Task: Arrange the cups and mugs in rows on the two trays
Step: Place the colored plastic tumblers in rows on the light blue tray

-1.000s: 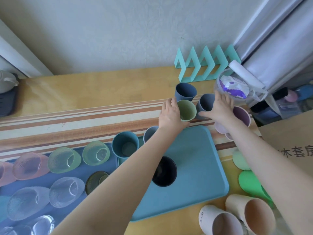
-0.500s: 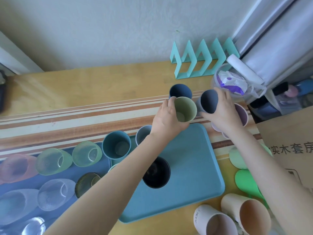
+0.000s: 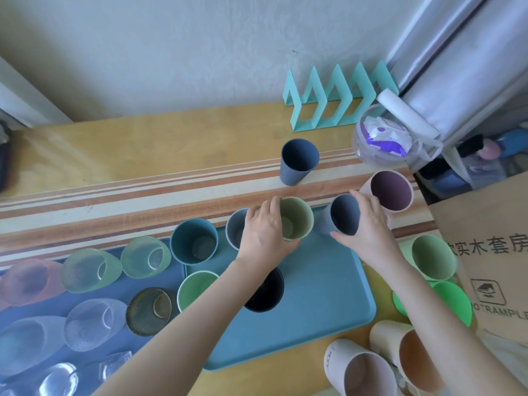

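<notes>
My left hand (image 3: 264, 231) grips an olive-green cup (image 3: 295, 218) at the far edge of the teal tray (image 3: 323, 287). Beside it, my right hand (image 3: 368, 224) holds a grey-blue cup (image 3: 341, 214), tilted, over the tray's far right corner. The tray carries a teal cup (image 3: 194, 241), a grey cup (image 3: 235, 228), a light green cup (image 3: 197, 290) and a black cup (image 3: 267, 291), partly under my left forearm. A darker blue tray (image 3: 177, 270) on the left holds several coloured glasses (image 3: 144, 257).
A blue ribbed cup (image 3: 298, 161) and a pink cup (image 3: 388, 194) stand on the striped runner beyond the tray. Green cups (image 3: 433, 260), a white mug (image 3: 358, 370) and a beige cup (image 3: 411, 358) sit right of the tray. A cardboard box (image 3: 485, 252), teal rack (image 3: 337, 101) and clear bowl (image 3: 383, 135) crowd the right.
Both hands lifted their cups from the runner and drew them toward me, down to the far edge of the teal tray. The blue ribbed cup stayed behind.
</notes>
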